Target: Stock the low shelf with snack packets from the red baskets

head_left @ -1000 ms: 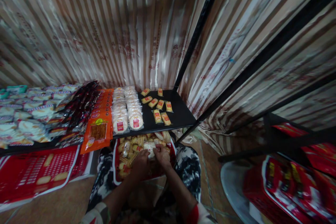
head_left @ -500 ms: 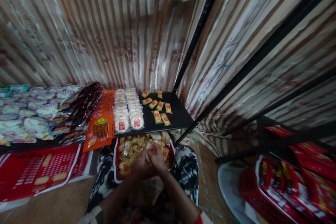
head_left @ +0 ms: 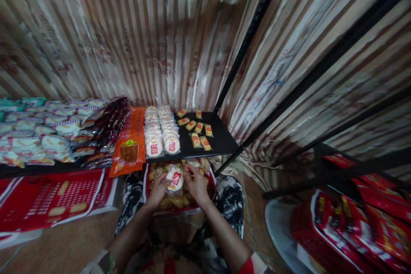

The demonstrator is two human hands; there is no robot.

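My left hand (head_left: pixel 158 189) grips a round white rice cracker in a clear wrapper (head_left: pixel 175 179), its red label facing up. Close to the packet's right side, my right hand (head_left: pixel 196 183) has its fingers drawn together; what they pinch, if anything, is hidden. Both hands are over a red basket with a white rim (head_left: pixel 146 180) that holds many small yellow wrapped snacks (head_left: pixel 176 201). Above it, on the black shelf (head_left: pixel 221 139), two rows of similar white cracker packets (head_left: pixel 171 144) stand beside several loose yellow wrapped snacks (head_left: pixel 205 143).
An orange snack bag (head_left: pixel 128 150) overhangs the shelf edge, left of the white packets. Further left lie dark packs (head_left: pixel 111 126) and white packs (head_left: pixel 58 145). Black frame posts (head_left: pixel 247 47) rise in front of a striped curtain (head_left: pixel 167 43). Red bags (head_left: pixel 359 231) fill a basket at right.
My hands have moved apart from being close together over the basket. The white cracker packet now shows plainly in my left hand. The view has shifted slightly.
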